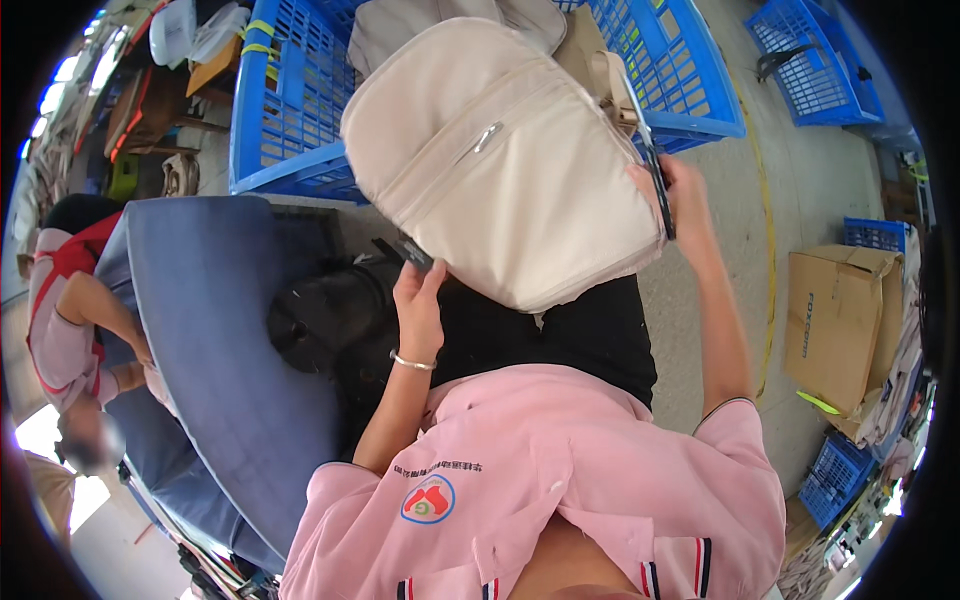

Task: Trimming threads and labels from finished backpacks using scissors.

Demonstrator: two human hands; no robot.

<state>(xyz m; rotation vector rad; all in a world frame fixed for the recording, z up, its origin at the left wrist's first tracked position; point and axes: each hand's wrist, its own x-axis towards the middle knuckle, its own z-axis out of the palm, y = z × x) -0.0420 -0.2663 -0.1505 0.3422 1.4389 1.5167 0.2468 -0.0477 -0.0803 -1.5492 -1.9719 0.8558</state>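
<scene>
A beige backpack (530, 190) with a zip across its front tilts in front of me, over the near edge of a blue crate. My left hand (420, 310) is closed, thumb and fingers pinching a small black plastic buckle (415, 254) at the bag's lower left edge. At the bag's right edge my right hand (688, 205) is wrapped round a long tool with a black handle and silver blade (640, 110), which looks like scissors. Its fingertips also touch the bag's side. Beige straps (608, 85) show beside the blade.
The blue plastic crate (290, 110) holds more beige bags. On my left stand a blue-grey padded surface (200, 330) and a black round machine part (310, 320); a co-worker (85, 300) is beyond. A cardboard box (835, 320) and another blue crate (815, 70) stand right.
</scene>
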